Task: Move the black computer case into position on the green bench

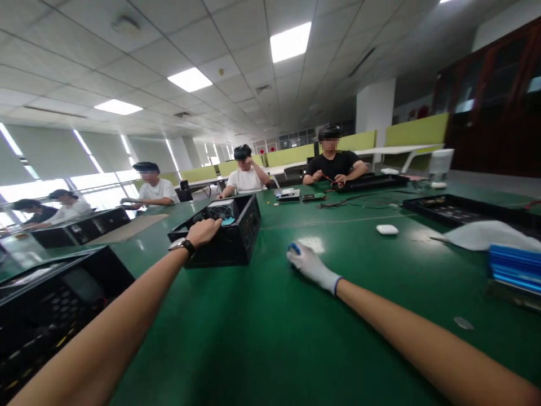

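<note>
Bare left hand [205, 230] is being closed on a boxy black metal case [224, 230]; gloved right hand [308, 260] is being curled over something blue [295, 247] on the green counter [270, 338].

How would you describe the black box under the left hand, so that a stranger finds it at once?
On the long green table, look near the middle, straight ahead. The open black metal case stands there, with the bare left hand gripping its near edge. Unlike the other black cases at the left, it shows a round fan on top.

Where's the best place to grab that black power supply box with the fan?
Probably the near top rim of the power supply box, from above: its top is open, and the left hand already rests on that edge. The sides look wide and smooth.
</note>
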`<state>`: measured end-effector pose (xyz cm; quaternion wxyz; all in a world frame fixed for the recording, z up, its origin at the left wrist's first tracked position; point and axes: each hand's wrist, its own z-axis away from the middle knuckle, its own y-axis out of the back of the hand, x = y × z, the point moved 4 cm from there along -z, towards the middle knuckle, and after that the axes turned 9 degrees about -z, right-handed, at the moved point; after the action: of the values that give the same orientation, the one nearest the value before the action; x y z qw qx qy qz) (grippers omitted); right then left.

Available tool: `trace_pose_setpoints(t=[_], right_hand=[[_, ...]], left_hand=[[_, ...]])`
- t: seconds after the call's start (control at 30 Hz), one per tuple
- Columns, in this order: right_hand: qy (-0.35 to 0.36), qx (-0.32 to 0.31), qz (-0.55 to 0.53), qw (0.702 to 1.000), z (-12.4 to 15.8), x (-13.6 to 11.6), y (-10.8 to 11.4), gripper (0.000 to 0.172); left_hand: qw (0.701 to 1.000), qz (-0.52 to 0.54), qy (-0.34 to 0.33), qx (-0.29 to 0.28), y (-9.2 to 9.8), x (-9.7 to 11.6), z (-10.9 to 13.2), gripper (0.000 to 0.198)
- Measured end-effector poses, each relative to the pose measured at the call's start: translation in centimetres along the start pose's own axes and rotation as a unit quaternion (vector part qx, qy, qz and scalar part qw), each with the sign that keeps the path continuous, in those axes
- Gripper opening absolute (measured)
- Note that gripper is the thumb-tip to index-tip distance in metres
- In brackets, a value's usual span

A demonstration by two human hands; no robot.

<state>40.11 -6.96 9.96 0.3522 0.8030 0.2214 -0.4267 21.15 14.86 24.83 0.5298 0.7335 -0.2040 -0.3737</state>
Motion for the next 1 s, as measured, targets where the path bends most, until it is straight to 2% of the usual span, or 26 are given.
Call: trace_pose_setpoints(t=[0.1,0.17,0.27,0.3,0.37,0.4,0.43,0.47,0.5,0.6,0.63,0.7,0.8,0.87,0.93,1.0], right_hand=[[-0.061,0.096,-0.09,0.989,-1.6,3.3,3.7,0.022],[-0.078,0.116,-0.148,0.979,-2.3,4.4,4.5,0.023],[-0.086,0.118,-0.214,0.966,-2.9,5.0,4.4,0.026],[-0.087,0.115,-0.229,0.963,-3.0,5.0,4.3,0.027],[-0.089,0.107,-0.251,0.958,-2.9,4.9,4.2,0.027],[-0.091,0.102,-0.257,0.957,-2.8,4.7,4.2,0.026],[-0.093,0.096,-0.259,0.957,-2.6,4.6,4.1,0.026],[-0.096,0.09,-0.257,0.958,-2.3,4.3,4.1,0.025],[-0.097,0.084,-0.251,0.959,-2.0,4.0,4.1,0.024],[-0.094,0.078,-0.226,0.966,-0.5,3.2,4.0,0.027],[-0.092,0.085,-0.217,0.968,0.0,2.9,4.0,0.028],[-0.084,0.118,-0.203,0.968,0.5,2.1,4.3,0.03],[-0.052,0.209,-0.19,0.958,0.2,-0.8,5.0,0.033],[0.001,0.246,-0.2,0.948,-0.3,-5.0,5.2,0.037],[0.086,0.192,-0.225,0.951,-0.7,-11.0,4.5,0.039],[0.172,0.019,-0.218,0.96,-0.2,-17.7,2.2,0.03]], left_hand=[[1.0,-0.022,-0.005,-0.018,2.0,2.1,4.2,0.03],[0.999,-0.026,-0.036,-0.028,3.6,3.7,8.6,0.031],[0.988,0.019,-0.133,-0.079,5.8,5.1,16.7,0.039],[0.967,0.079,-0.212,-0.12,6.6,5.6,19.4,0.041],[0.901,0.152,-0.346,-0.214,8.3,6.5,23.6,0.037],[0.881,0.164,-0.378,-0.234,9.0,6.7,24.5,0.032],[0.877,0.157,-0.391,-0.232,9.4,6.8,24.8,0.027],[0.884,0.137,-0.393,-0.214,9.5,6.8,24.5,0.032],[0.893,0.112,-0.393,-0.187,9.1,6.8,24.0,0.048],[0.888,0.023,-0.436,-0.141,5.9,6.7,23.1,0.096],[0.886,-0.005,-0.444,-0.137,4.6,6.6,23.3,0.103],[0.89,-0.044,-0.436,-0.126,2.9,6.4,24.0,0.103],[0.896,-0.074,-0.422,-0.119,3.0,6.6,25.9,0.081],[0.905,-0.105,-0.398,-0.11,4.2,6.8,26.6,0.063],[0.91,-0.135,-0.382,-0.092,5.4,6.7,27.1,0.047],[0.922,-0.104,-0.372,-0.041,6.2,6.1,27.6,0.037]])
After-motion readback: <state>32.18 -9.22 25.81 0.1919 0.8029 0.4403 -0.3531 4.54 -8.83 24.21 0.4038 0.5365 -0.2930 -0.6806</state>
